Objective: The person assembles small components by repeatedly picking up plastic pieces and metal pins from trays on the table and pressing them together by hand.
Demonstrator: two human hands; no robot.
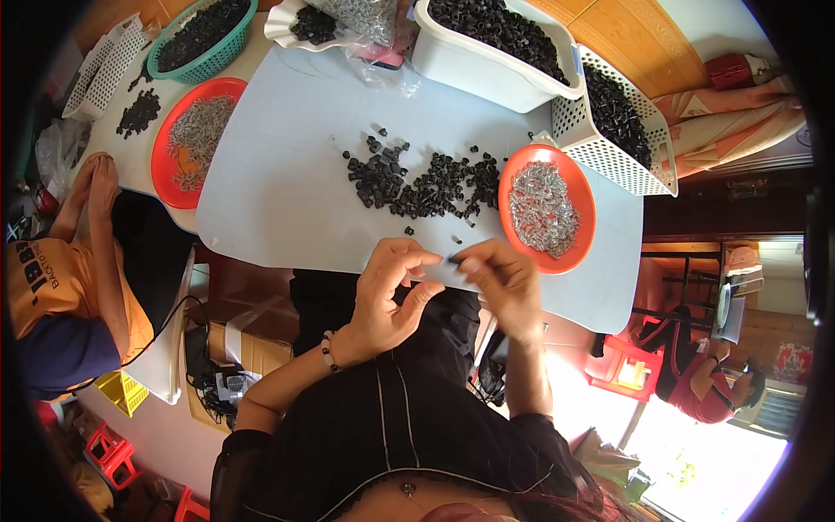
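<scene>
One black piece [455, 260] is pinched at the fingertips of the right hand [502, 283]; the left hand [391, 291] faces it, its forefinger near the piece and its thumb held apart. Whether the left holds anything tiny, I cannot tell. A light grip at the very tips suits so small a part, I judge, leaving its free end exposed; bringing both hands close and steadying the wrists would help accuracy.

The left forearm slants in from the lower left, wrist wearing a bracelet [327, 351], palm turned inward. The right rises more steeply, knuckles up, fingers curled toward the left hand.

Both are at the near edge of the worktop [278, 174]. Beyond lies a loose heap [439, 185] of black pieces; right of it, metal bits [544, 209] fill a red plate [587, 196]. Farther back stand a white tub [483, 76] and a basket [600, 157], both holding black pieces.
</scene>
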